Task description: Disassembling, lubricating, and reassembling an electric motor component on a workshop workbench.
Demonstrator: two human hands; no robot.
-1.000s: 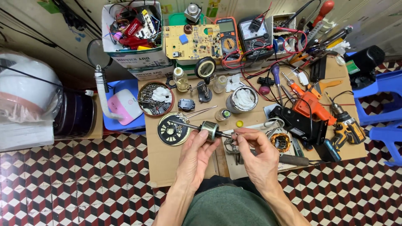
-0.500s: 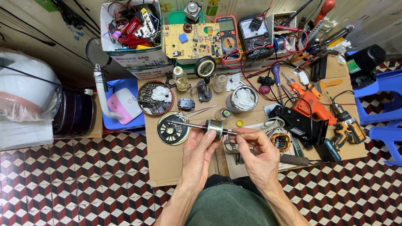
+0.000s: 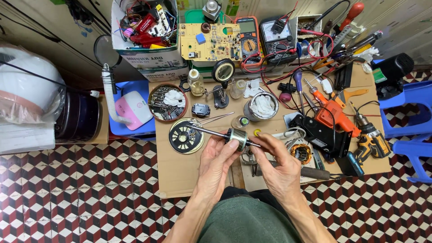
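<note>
Left hand (image 3: 216, 159) pinching motor rotor (image 3: 236, 136) from below, right hand (image 3: 280, 164) gripping its short shaft end with fingertips. Rotor hovering above cardboard worktop (image 3: 180, 173), long shaft pointing at round fan housing (image 3: 183, 136). Keeping shaft level, fingers off windings, pliers (image 3: 252, 162) lying underneath.

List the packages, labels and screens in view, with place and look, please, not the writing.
Cardboard box: back left of the bench, white with green print, full of wires and parts.
Orange multimeter: back centre, grey screen, round dial.
Dark analogue meter: right of it, pale needle window.
Green label: far right, small.
</note>
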